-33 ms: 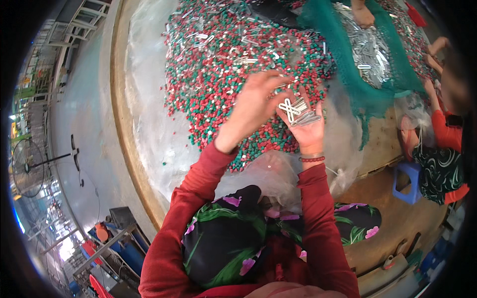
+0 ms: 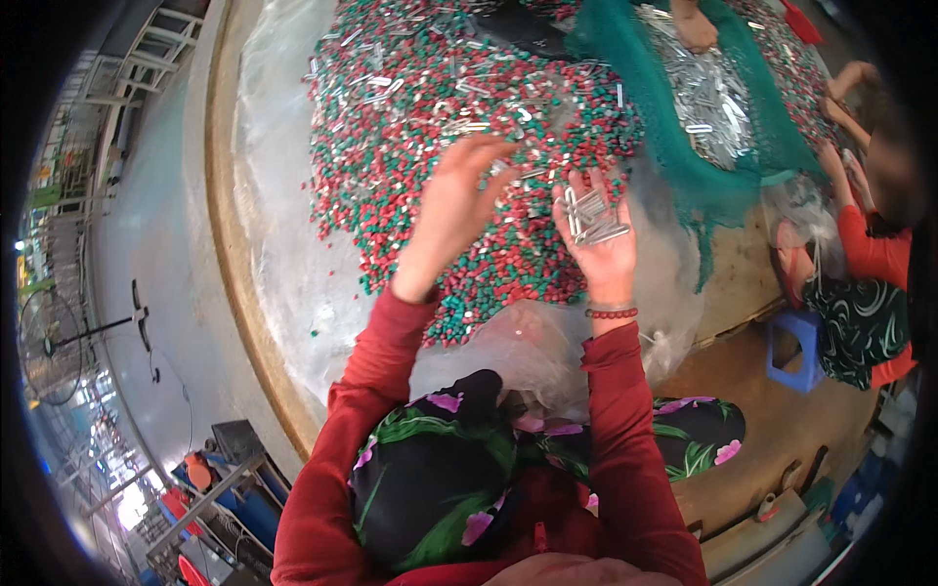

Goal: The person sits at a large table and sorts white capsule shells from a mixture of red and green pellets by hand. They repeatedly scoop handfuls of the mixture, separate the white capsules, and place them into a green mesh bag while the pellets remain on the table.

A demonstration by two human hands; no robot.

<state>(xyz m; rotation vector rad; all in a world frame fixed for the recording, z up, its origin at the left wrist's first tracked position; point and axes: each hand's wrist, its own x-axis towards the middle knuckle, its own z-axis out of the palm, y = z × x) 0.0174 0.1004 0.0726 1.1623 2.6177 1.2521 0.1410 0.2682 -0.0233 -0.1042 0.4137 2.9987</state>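
— Head view on my screen: what does the right hand (image 2: 598, 234) have?

— I see it palm up, cupped around a small bunch of silver metal clips (image 2: 591, 217), its grip loosely closed under them, above the near edge of the pile.

— And the left hand (image 2: 459, 200)?

— Fingers spread, grip released, holding nothing, hovering just over the heap of red and green plastic pieces (image 2: 440, 107) on the clear plastic sheet (image 2: 278, 244).

— Anything beside that?

— A green net (image 2: 684, 166) with more silver clips lies to the right, near another person (image 2: 870, 244).
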